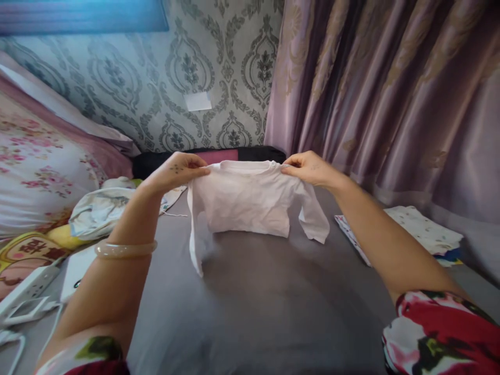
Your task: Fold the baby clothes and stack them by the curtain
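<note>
Between my two hands a small white long-sleeved shirt [246,200] is held up by its shoulders, neckline on top. My left hand [182,169] pinches the shoulder on the left, beside the collar. At the opposite shoulder, the fingers of my right hand [307,167] are closed on the fabric. Both sleeves hang down, the left one longer and straighter, the right one bent outward. The shirt's lower edge is close to the grey sheet [253,312]; whether it touches is hard to tell.
Folded clothes [424,232] lie in a stack on the right, near the purple curtain [375,94]. A power strip [29,286] with white cables is at the lower left. Behind it are a crumpled pale cloth [99,208] and a floral pillow [42,161].
</note>
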`<state>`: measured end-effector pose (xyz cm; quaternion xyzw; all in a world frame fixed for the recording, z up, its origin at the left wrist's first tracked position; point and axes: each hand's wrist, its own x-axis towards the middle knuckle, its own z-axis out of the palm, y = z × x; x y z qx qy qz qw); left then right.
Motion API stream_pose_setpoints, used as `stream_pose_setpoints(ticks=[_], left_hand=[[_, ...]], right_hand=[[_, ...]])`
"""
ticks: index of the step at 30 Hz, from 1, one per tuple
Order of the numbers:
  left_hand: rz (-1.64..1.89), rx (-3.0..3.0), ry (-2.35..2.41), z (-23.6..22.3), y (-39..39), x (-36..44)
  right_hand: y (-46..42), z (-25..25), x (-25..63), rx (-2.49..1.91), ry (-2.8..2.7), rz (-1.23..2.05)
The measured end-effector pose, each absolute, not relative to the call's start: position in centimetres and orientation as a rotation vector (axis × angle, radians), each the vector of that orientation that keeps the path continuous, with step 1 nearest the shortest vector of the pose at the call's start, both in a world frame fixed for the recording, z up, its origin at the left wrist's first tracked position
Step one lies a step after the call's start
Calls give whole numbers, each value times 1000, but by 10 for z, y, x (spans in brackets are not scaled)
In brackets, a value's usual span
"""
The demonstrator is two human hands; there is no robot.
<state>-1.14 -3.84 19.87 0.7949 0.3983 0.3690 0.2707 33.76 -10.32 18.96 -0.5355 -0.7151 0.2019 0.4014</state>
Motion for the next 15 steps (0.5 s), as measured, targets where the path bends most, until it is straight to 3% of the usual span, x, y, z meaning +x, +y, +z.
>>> stream_pose_setpoints(ticks=[3,8,15], left_hand=[[1184,2287,1189,190,-26,-3],[2085,2269,1226,200,-32,25],[1852,2193,1388,197,-5,42]], right_hand=[[-95,190,333,-1392,-1876,295],[-81,194,326,-1289,-1684,-262],[-53,183,321,-1368,-1677,-537]])
